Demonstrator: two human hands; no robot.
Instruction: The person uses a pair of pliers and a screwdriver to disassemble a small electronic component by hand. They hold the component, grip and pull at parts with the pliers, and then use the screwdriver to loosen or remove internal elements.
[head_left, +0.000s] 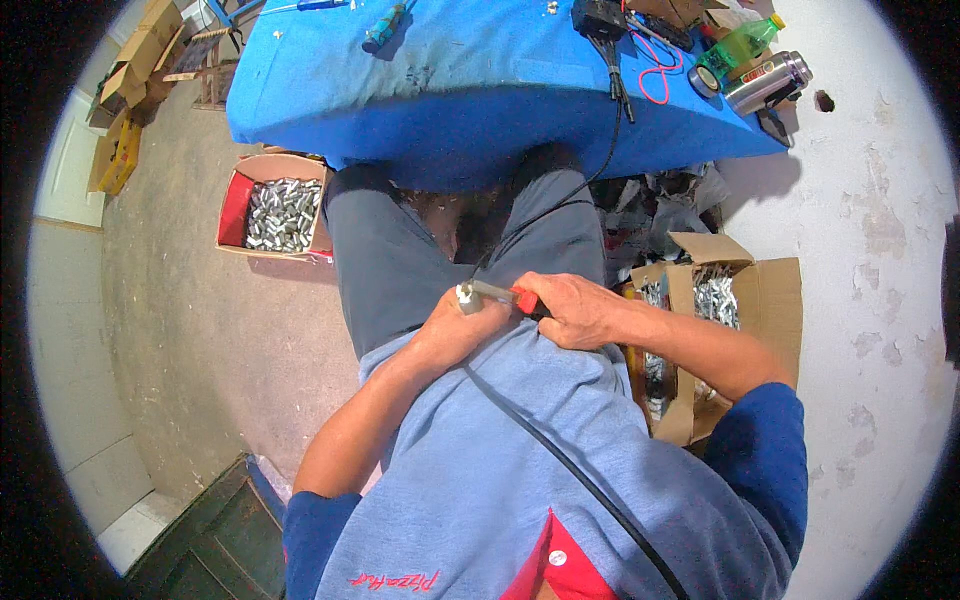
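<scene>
A table under a blue cover (480,125) stands in front of the seated person, whose grey-trousered legs (385,255) reach beneath its edge. To the person's right, an open cardboard box (775,315) holds many shiny metal pieces (715,300); on the floor to the left, a smaller carton (236,210) with a red inner wall holds a heap of short silvery cylinders (283,215). A black cable (560,447) crosses the light blue shirt. At the table's right end, a green bottle (735,52) and a steel flask (770,83) are side by side, and a teal-handled tool (383,30) lies near the far edge. Above the lap, the right hand (572,312) is closed around the red and black handle (527,300) of a tool, its shaft pointing at the left hand (462,328). That hand's fingers clasp a small pale metallic piece (467,298), one end showing; whether the shaft touches it cannot be told.
</scene>
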